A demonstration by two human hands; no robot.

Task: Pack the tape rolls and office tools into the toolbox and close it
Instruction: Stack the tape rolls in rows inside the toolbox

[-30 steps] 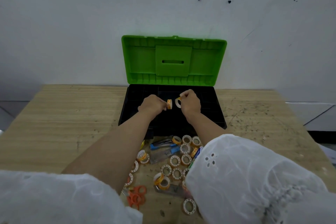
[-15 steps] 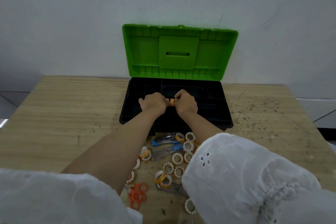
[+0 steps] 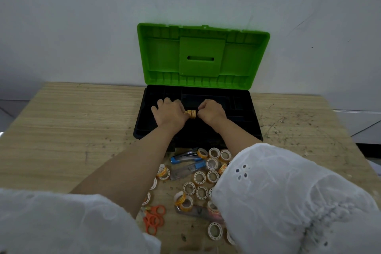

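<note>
Barely begun, I judge: my left hand (image 3: 171, 112) and right hand (image 3: 211, 110) are curled shut around a few orange tape rolls (image 3: 191, 114) inside the open toolbox (image 3: 144, 121). Most rolls (image 3: 199, 177), staplers (image 3: 185, 158) and scissors (image 3: 153, 219) wait on the scuffed wooden tabletop (image 3: 72, 121) against a white wall (image 3: 82, 16).

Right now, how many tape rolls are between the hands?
2, side by side: one roll against the left hand, one against the right hand. Others may hide beneath them.
</note>
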